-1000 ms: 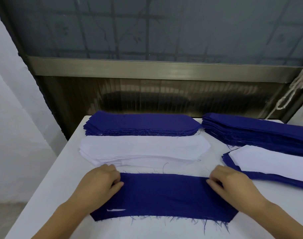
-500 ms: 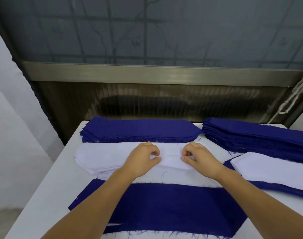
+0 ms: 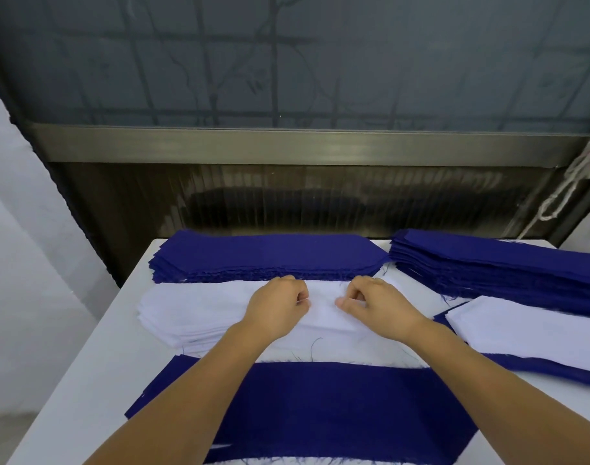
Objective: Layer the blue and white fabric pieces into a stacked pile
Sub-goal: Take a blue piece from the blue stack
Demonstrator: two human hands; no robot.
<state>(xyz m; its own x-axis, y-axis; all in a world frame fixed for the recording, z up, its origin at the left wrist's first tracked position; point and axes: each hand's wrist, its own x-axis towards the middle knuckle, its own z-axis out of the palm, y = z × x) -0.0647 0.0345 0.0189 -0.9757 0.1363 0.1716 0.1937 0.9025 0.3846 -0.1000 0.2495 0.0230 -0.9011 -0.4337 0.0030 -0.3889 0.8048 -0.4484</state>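
Curled fingers of the left hand (image 3: 280, 305) and right hand (image 3: 375, 303) pinch the top sheet of the white stack (image 3: 199, 312) near its middle. The blue piece (image 3: 323, 411) lies flat under the forearms, its near edge cut off. Bare table (image 3: 95, 374) lies leftward; whether one sheet or several is pinched, I can't tell.
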